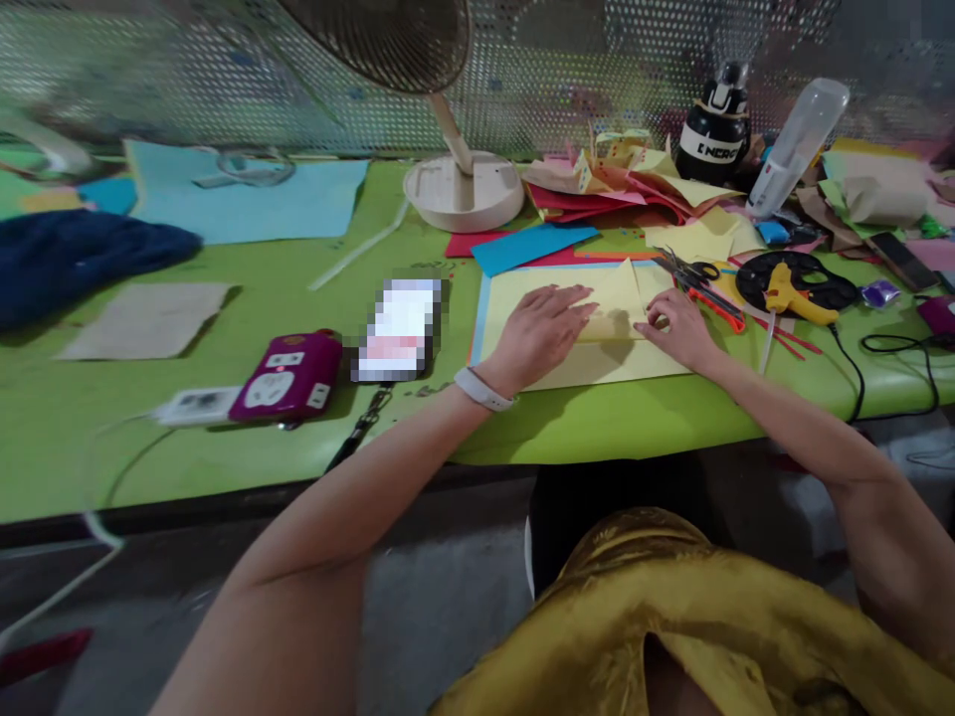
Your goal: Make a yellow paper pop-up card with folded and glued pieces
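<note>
My left hand (548, 323) lies flat with its fingers stretched out over a folded piece of yellow paper (616, 326). A pale wristband is on that wrist. At the paper's right end my right hand (677, 326) is closed, thumb and forefinger pinching its edge. A pointed flap of the paper stands up behind the fingers. Beneath both hands is a larger yellow sheet (597, 374), with blue edging at its left and top. Just beyond my right hand are scissors (697, 270) and a red-orange cutter (716, 306).
A yellow glue gun (798, 296) rests by a black palette-like tray (753, 280). Coloured paper scraps (619, 189), a fan (464, 194), and a black bottle (712, 134) stand along the back. Leftward are a phone (399, 328) and a purple power socket (287, 378) with a cable.
</note>
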Motion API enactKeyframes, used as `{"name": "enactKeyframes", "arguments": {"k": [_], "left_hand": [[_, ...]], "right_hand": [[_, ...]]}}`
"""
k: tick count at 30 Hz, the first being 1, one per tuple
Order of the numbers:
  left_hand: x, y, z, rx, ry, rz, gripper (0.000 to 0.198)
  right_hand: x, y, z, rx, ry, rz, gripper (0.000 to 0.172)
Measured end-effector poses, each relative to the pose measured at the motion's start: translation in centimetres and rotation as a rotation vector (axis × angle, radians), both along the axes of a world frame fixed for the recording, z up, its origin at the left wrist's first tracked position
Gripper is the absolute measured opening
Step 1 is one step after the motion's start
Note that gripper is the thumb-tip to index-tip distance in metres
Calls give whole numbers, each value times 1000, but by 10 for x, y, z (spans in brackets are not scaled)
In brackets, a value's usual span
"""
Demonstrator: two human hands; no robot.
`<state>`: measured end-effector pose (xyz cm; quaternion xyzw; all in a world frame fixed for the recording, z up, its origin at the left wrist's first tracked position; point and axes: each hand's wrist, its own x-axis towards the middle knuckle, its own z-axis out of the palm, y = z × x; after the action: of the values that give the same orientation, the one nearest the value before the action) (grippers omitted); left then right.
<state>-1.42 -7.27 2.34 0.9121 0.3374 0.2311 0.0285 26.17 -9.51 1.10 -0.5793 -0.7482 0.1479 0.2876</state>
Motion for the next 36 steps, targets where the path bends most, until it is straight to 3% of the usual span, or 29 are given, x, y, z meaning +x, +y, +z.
{"name": "enactKeyframes", "arguments": {"k": [4,9,15,25,32,36], "left_hand": [[8,-9,-3,-47,207,-210,55],[6,-10,-9,-160,327,-241,72],[-1,-8,-5,-266,225,-264,73],[-19,17,-9,-392,-268,41,47],[-25,27,-5,-435,-382,231,31],[-24,30,-10,-466,-444,219,28]], "right_hand": [[-1,-1,0,-18,15,-9,25],[0,0,1,-32,102,-9,26],[3,-3,10,-101,160,-1,25],[-1,0,10,-83,143,-25,23],[0,4,7,-31,75,-36,26],[2,8,4,-25,87,-28,25]]}}
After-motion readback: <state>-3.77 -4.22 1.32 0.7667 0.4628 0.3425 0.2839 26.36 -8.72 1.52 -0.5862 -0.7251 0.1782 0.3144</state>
